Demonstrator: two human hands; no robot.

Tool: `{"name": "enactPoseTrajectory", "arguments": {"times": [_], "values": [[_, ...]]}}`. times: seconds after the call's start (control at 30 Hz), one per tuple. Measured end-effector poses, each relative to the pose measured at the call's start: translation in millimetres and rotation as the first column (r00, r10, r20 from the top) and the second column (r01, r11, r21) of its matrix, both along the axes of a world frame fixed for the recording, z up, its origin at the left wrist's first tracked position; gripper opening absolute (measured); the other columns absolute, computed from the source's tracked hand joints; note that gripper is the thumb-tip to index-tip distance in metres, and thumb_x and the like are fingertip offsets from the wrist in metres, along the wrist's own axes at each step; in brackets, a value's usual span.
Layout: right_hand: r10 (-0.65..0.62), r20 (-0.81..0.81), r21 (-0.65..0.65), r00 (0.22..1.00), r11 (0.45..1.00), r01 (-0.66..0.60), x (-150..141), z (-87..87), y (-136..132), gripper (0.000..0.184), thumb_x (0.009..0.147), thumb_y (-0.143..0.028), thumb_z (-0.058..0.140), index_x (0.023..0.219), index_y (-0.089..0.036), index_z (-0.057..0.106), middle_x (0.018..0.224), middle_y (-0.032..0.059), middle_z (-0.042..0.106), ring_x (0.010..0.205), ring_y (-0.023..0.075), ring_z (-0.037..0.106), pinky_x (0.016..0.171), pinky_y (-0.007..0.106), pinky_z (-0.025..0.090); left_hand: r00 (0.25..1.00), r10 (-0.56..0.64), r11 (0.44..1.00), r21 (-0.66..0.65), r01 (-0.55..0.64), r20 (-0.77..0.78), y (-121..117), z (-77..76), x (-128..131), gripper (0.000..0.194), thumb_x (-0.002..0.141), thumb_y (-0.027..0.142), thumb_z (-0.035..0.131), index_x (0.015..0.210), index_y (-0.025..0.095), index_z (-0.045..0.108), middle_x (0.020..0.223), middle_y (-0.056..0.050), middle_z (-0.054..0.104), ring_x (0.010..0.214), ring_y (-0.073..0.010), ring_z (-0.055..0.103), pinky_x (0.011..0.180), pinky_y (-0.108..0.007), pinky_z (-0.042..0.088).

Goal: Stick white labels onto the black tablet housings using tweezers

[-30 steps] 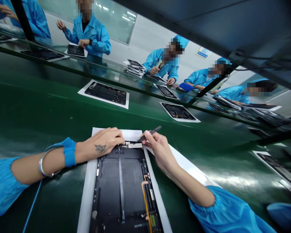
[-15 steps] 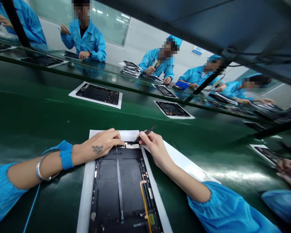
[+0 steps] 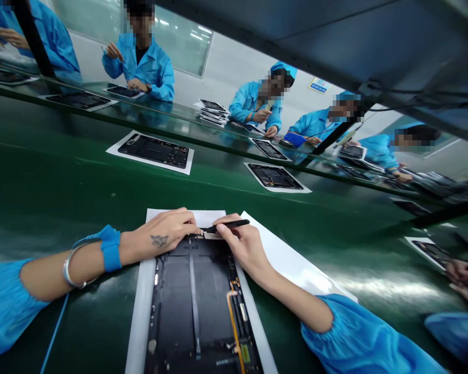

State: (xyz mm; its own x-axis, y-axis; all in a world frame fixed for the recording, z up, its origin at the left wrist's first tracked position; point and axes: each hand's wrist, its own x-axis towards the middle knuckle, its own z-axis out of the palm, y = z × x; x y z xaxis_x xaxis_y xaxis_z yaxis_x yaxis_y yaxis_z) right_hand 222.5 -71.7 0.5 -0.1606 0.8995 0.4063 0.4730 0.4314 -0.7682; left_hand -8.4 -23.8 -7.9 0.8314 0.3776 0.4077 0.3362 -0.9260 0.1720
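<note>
An opened tablet (image 3: 214, 291) lies in front of me, its black inside facing up, with an orange flex cable along the right side and a grey strip down the middle. My left hand (image 3: 167, 232) is closed over its far left corner, thumb and fingertips at the top edge. My right hand (image 3: 244, 241) pinches black tweezers (image 3: 234, 224), held low and nearly level. Their tip meets the far edge close to my left thumb, by a small white part (image 3: 214, 235). The exact contact is hidden by my fingers.
White paper (image 3: 138, 311) lies under the tablet, and another sheet (image 3: 292, 254) sits to the right. Further opened tablets (image 3: 154, 150) (image 3: 275, 177) rest on the green bench (image 3: 62, 171). Co-workers in blue sit opposite; another person's hand (image 3: 466, 275) is at right. A shelf (image 3: 335, 36) hangs overhead.
The tweezers have swung from a steep tilt to nearly level, and their tip has moved left toward my left thumb. My right hand has shifted slightly left; my left hand stays on the corner.
</note>
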Motion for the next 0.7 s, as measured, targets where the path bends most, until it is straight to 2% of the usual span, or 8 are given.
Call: {"name": "enactPoseTrajectory", "arguments": {"times": [0.17,0.27,0.47,0.6,0.7], "values": [[0.063,0.068,0.087,0.996,0.994,-0.068,1.7,1.5,-0.6,0.027,0.097,-0.042,0.057,0.089,-0.022,0.074,0.086,0.0068,0.072,0.086,0.0229,0.066,0.078,0.035,0.052,1.0,-0.003,1.0,-0.002,0.003,0.003,-0.5,1.0,0.4,0.034,0.098,0.003,0.036,0.11,0.014,0.065,0.101,-0.009,0.064,0.087,-0.0184,0.055,0.074,-0.027,0.049],[0.103,0.086,0.095,0.991,0.989,-0.111,2.0,3.2,-2.3,0.028,0.097,-0.043,0.056,0.088,-0.024,0.075,0.082,0.0064,0.071,0.083,0.0237,0.064,0.077,0.036,0.05,1.0,-0.006,1.0,-0.01,0.006,-0.013,-0.7,2.4,0.1,0.035,0.097,0.003,0.035,0.111,0.013,0.065,0.103,-0.01,0.063,0.089,-0.0187,0.056,0.075,-0.028,0.049],[0.048,0.04,0.046,0.998,0.998,-0.05,-0.5,4.3,-2.0,0.032,0.095,-0.048,0.056,0.087,-0.024,0.075,0.084,0.0073,0.072,0.086,0.0247,0.065,0.079,0.037,0.051,0.999,0.009,1.0,0.017,-0.009,-0.041,-0.2,3.2,1.3,0.036,0.093,-0.001,0.036,0.109,0.016,0.064,0.106,-0.008,0.063,0.089,-0.0182,0.056,0.076,-0.028,0.049],[0.067,-0.018,-0.064,0.998,0.996,-0.068,5.0,7.8,-0.6,0.035,0.092,-0.05,0.059,0.081,-0.021,0.074,0.084,0.0069,0.072,0.08,0.0235,0.065,0.075,0.036,0.052,0.999,-0.011,1.0,0.022,0.012,-0.04,0.8,1.2,2.1,0.031,0.093,0.001,0.038,0.104,0.015,0.064,0.106,-0.008,0.064,0.091,-0.0191,0.057,0.08,-0.03,0.049],[-0.072,-0.156,-0.202,0.985,0.979,0.04,17.0,7.3,0.0,0.038,0.088,-0.055,0.063,0.08,-0.019,0.074,0.084,0.006,0.071,0.077,0.0222,0.065,0.074,0.034,0.053,0.998,-0.004,1.0,0.007,0.004,-0.065,0.8,2.0,2.3,0.036,0.093,0.0,0.038,0.113,0.017,0.063,0.11,-0.008,0.064,0.094,-0.019,0.057,0.084,-0.03,0.049]]}}
